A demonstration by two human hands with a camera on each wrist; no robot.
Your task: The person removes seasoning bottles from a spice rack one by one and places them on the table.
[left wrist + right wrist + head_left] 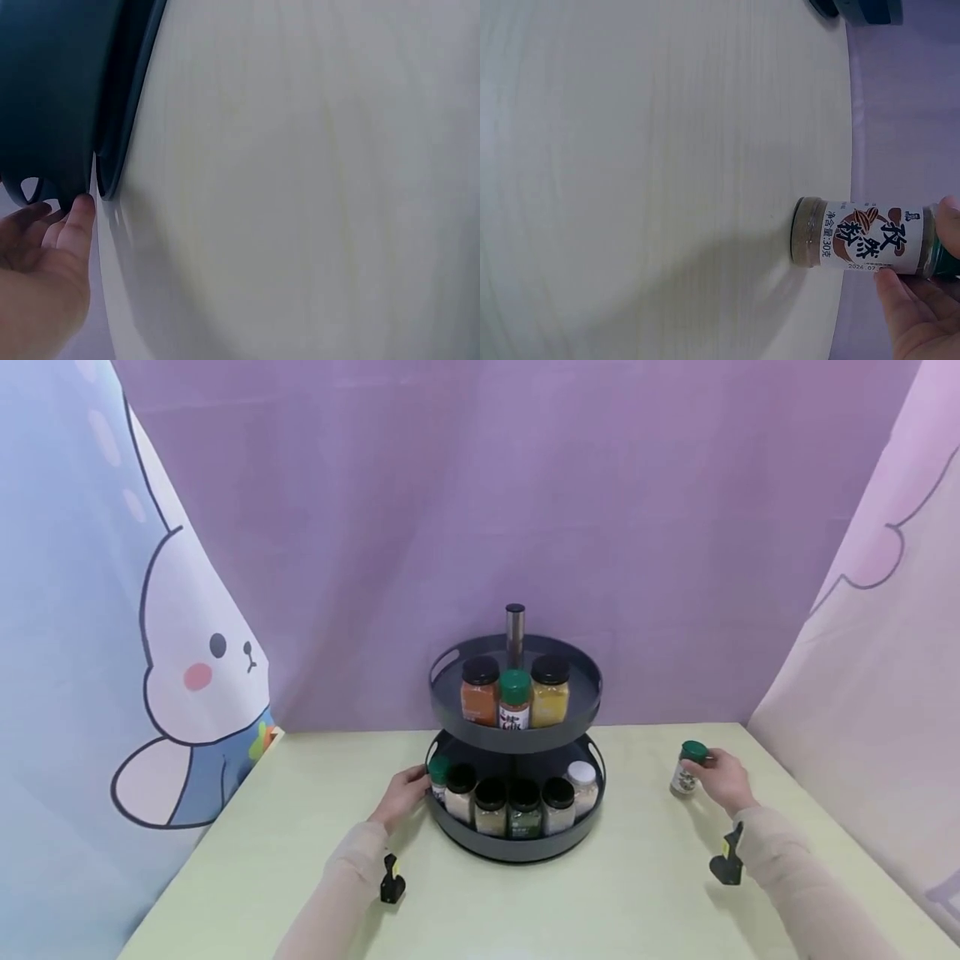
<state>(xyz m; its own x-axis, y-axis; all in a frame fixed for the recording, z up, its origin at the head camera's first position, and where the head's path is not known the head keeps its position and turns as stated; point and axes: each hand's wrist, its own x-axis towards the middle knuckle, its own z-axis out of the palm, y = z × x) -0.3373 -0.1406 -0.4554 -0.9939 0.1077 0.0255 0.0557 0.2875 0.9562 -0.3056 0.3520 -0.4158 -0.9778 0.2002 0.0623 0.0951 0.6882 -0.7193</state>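
Note:
A dark two-tier round spice rack (514,845) stands on the table. My left hand (403,797) is at the left side of its lower tray, with thumb and fingers on the rim by a handle cutout (31,187). Off to the right, my right hand (726,781) holds a spice jar (684,779) by its upper part. This jar has a green cap, a white label and brown powder (805,232) at its base. It is upright and slightly tilted, and seems to be just above the table. The palm side of the left hand is partly hidden.
On the upper tray are an orange jar (479,700), a green-capped jar (515,697) and a yellow jar (550,700). Several jars line the lower tray, among them a white-capped jar (582,787). A purple curtain (360,568) hangs behind the pale table (637,877).

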